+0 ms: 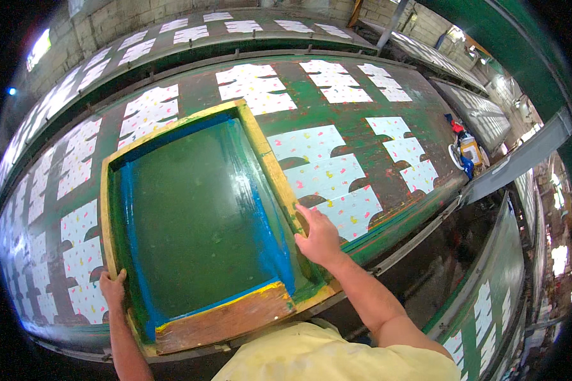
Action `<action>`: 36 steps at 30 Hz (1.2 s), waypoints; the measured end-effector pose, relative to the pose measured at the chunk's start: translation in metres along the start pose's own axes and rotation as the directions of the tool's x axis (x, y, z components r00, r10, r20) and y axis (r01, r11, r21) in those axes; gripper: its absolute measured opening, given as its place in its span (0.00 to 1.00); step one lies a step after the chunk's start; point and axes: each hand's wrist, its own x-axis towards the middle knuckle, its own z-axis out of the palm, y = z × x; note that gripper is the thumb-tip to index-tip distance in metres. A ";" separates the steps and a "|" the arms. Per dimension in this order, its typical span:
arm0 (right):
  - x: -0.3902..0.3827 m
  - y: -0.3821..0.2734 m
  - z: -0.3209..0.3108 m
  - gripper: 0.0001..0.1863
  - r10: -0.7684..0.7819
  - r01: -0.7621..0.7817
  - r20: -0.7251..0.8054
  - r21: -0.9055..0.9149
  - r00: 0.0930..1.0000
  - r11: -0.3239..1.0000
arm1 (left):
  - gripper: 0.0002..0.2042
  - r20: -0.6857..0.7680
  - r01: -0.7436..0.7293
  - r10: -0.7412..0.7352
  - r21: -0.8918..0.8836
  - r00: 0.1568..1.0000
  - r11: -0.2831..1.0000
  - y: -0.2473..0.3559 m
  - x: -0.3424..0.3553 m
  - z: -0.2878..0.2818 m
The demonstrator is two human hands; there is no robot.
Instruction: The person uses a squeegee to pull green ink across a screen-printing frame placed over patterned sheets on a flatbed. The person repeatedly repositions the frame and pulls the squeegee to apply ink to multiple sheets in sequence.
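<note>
A large screen printing frame (278,166) with yellowish wooden sides fills the middle of the view. Its dark green mesh (190,209) is bordered by blue strips. Across the near end inside it rests a wooden squeegee (225,317) with yellow ink along its edge. My left hand (113,289) is closed on the frame's left side, near its front corner. On the right side, my right hand (321,236) grips the wood, its thumb and fingers around the rail. White printed fabric pieces (324,152) with small coloured motifs lie flat beside the frame; those under it are hidden.
The long green printing table (299,117) carries several rows of fabric pieces. A second table (267,35) with more pieces runs behind it. A grey metal beam (521,155) crosses at the right, beside a small pile of containers (469,151) on the table's end.
</note>
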 end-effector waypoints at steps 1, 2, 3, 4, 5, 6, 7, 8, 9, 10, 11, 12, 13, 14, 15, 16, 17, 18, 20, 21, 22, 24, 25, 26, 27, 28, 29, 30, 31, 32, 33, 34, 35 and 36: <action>0.004 0.010 -0.006 0.42 -0.004 0.004 -0.002 -0.002 1.000 1.000 | 0.20 -0.005 -0.002 0.001 -0.017 1.000 1.000 0.012 -0.006 0.007; 0.007 0.023 -0.011 0.42 0.015 -0.015 -0.006 0.013 1.000 1.000 | 0.19 -0.024 -0.023 0.022 -0.049 0.999 0.999 0.024 -0.012 0.013; 0.011 0.038 -0.019 0.41 0.028 -0.028 -0.011 0.020 1.000 0.999 | 0.21 -0.053 -0.062 0.061 -0.013 0.997 0.998 0.038 -0.018 0.023; 0.013 0.053 -0.027 0.40 0.045 -0.044 -0.010 0.026 0.999 0.999 | 0.21 -0.041 -0.029 0.028 -0.026 0.999 0.999 0.052 -0.024 0.035; 0.015 0.072 -0.034 0.40 0.086 -0.086 0.000 0.037 0.996 0.996 | 0.22 -0.046 -0.022 0.021 -0.025 0.999 0.999 0.067 -0.030 0.048; 0.016 0.092 -0.041 0.40 0.102 -0.102 -0.014 0.036 0.995 0.994 | 0.22 -0.052 -0.014 0.013 -0.023 0.999 1.000 0.082 -0.038 0.061; 0.018 0.113 -0.046 0.40 0.117 -0.116 -0.025 0.035 0.993 0.993 | 0.23 -0.048 -0.008 0.008 -0.015 0.999 1.000 0.098 -0.047 0.074; 0.020 0.134 -0.053 0.40 0.152 -0.152 -0.028 0.027 0.988 0.988 | 0.23 -0.045 -0.002 0.002 -0.008 0.999 1.000 0.114 -0.057 0.088; 0.021 0.155 -0.060 0.39 0.140 -0.138 -0.071 0.032 0.988 0.990 | 0.23 -0.043 0.005 -0.005 0.000 0.999 1.000 0.134 -0.068 0.103; 0.022 0.178 -0.068 0.39 0.130 -0.128 -0.095 0.028 0.987 0.991 | 0.24 -0.063 -0.008 0.008 -0.007 0.998 1.000 0.154 -0.082 0.117; 0.024 0.201 -0.077 0.38 0.135 -0.133 -0.110 0.026 0.985 0.991 | 0.24 -0.085 -0.022 0.021 -0.006 0.996 1.000 0.175 -0.097 0.131; 0.024 0.223 -0.084 0.38 0.133 -0.131 -0.125 0.029 0.983 0.991 | 0.24 -0.109 -0.024 0.024 0.002 0.994 1.000 0.194 -0.112 0.142; 0.025 0.245 -0.091 0.38 0.175 -0.165 -0.117 0.088 0.978 0.982 | 0.26 -0.118 -0.058 0.059 0.014 0.991 0.998 0.213 -0.125 0.155; 0.027 0.267 -0.099 0.39 0.225 -0.207 -0.098 0.163 0.969 0.965 | 0.27 -0.130 -0.075 0.079 0.036 0.988 0.997 0.231 -0.139 0.167; 0.028 0.286 -0.106 0.40 0.224 -0.208 -0.101 0.153 0.969 0.966 | 0.28 -0.111 -0.032 0.034 0.018 0.993 0.999 0.248 -0.151 0.179; 0.028 0.304 -0.115 0.40 0.252 -0.234 -0.091 0.176 0.963 0.956 | 0.29 -0.107 0.000 0.002 0.011 0.994 1.000 0.263 -0.163 0.192; 0.030 0.321 -0.123 0.41 0.271 -0.253 -0.071 0.196 0.960 0.947 | 0.29 -0.114 0.028 -0.027 0.010 0.993 1.000 0.276 -0.175 0.204; 0.030 0.336 -0.129 0.41 0.338 -0.321 -0.029 0.250 0.941 0.914 | 0.30 -0.141 0.025 -0.022 0.024 0.990 0.999 0.288 -0.187 0.215; 0.031 0.362 -0.144 0.41 0.358 -0.340 0.013 0.343 0.934 0.876 | 0.29 -0.166 -0.025 0.035 0.060 0.986 0.998 0.307 -0.204 0.231; 0.032 0.373 -0.152 0.41 0.384 -0.367 0.049 0.429 0.922 0.826 | 0.29 -0.171 -0.029 0.034 0.032 0.985 0.999 0.316 -0.211 0.239; 0.032 0.384 -0.159 0.41 0.382 -0.371 0.046 0.371 0.923 0.851 | 0.29 -0.173 -0.032 0.035 0.022 0.984 0.999 0.324 -0.218 0.245; 0.033 0.401 -0.168 0.42 0.378 -0.374 0.059 0.353 0.924 0.858 | 0.29 -0.168 -0.042 0.045 0.021 0.985 0.999 0.338 -0.226 0.253; 0.033 0.408 -0.172 0.43 0.390 -0.389 0.057 0.287 0.919 0.875 | 0.29 -0.160 -0.047 0.051 0.029 0.986 0.998 0.343 -0.228 0.255; 0.032 0.414 -0.175 0.43 0.388 -0.388 0.065 0.315 0.919 0.866 | 0.29 -0.158 -0.053 0.060 0.052 0.986 0.997 0.348 -0.230 0.257; 0.032 0.419 -0.178 0.43 0.387 -0.388 0.074 0.342 0.919 0.856 | 0.29 -0.138 -0.043 0.058 0.110 0.989 0.993 0.352 -0.232 0.259; 0.032 0.423 -0.180 0.43 0.386 -0.389 0.093 0.402 0.918 0.829 | 0.29 -0.139 -0.042 0.054 0.085 0.989 0.995 0.355 -0.234 0.260; 0.033 0.427 -0.182 0.43 0.382 -0.386 0.082 0.345 0.920 0.856 | 0.29 -0.143 -0.043 0.054 0.080 0.988 0.996 0.359 -0.236 0.261; 0.033 0.429 -0.185 0.43 0.381 -0.387 0.086 0.331 0.921 0.861 | 0.29 -0.146 -0.039 0.053 0.094 0.988 0.995 0.361 -0.237 0.262; 0.034 0.431 -0.187 0.43 0.380 -0.388 0.089 0.319 0.921 0.865 | 0.30 -0.137 -0.048 0.063 0.109 0.989 0.993 0.363 -0.238 0.262; 0.034 0.432 -0.189 0.43 0.385 -0.395 0.099 0.339 0.917 0.854 | 0.30 -0.124 -0.033 0.044 0.088 0.991 0.996 0.365 -0.239 0.263; 0.034 0.431 -0.190 0.43 0.387 -0.396 0.095 0.327 0.917 0.858 | 0.31 -0.110 -0.016 0.026 0.090 0.994 0.996 0.367 -0.240 0.264; 0.036 0.431 -0.191 0.43 0.389 -0.401 0.100 0.286 0.916 0.871 | 0.31 -0.106 -0.007 0.018 0.107 0.994 0.994 0.368 -0.241 0.265; 0.035 0.430 -0.195 0.43 0.410 -0.428 0.122 0.266 0.904 0.864 | 0.31 -0.123 -0.007 0.018 0.090 0.992 0.996 0.370 -0.243 0.268; 0.034 0.428 -0.198 0.42 0.410 -0.433 0.140 0.275 0.901 0.858 | 0.31 -0.122 -0.009 0.021 0.098 0.992 0.995 0.370 -0.243 0.268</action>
